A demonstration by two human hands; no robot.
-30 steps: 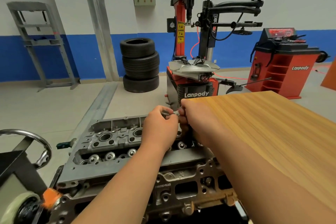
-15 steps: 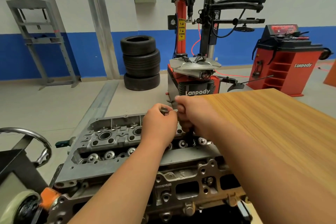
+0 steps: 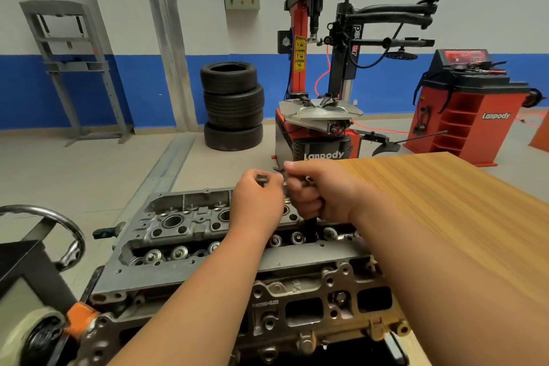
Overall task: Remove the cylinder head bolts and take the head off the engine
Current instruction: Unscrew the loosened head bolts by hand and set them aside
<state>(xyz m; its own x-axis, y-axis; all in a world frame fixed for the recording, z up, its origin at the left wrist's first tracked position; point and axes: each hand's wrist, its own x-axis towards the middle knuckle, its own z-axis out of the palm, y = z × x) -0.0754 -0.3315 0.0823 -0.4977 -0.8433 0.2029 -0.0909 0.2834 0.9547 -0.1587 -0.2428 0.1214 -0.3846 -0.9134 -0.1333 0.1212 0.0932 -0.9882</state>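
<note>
We are finding the head (image 3: 184, 226) seated on the engine (image 3: 297, 306), near centre, just left of the desk (image 3: 445, 217). The left hand (image 3: 257, 208) is holding what we are taking for a bolt (image 3: 262, 179) above the head's far side, with the fingers (image 3: 274, 181) curled round it and only its flanged top showing. The right hand (image 3: 323, 196) is gripping a dark tool (image 3: 311, 229) upright, its lower end reaching down into the head. We are judging that the hands are meeting so the bolt parts from the tool without dropping. The head is not yet lifted.
</note>
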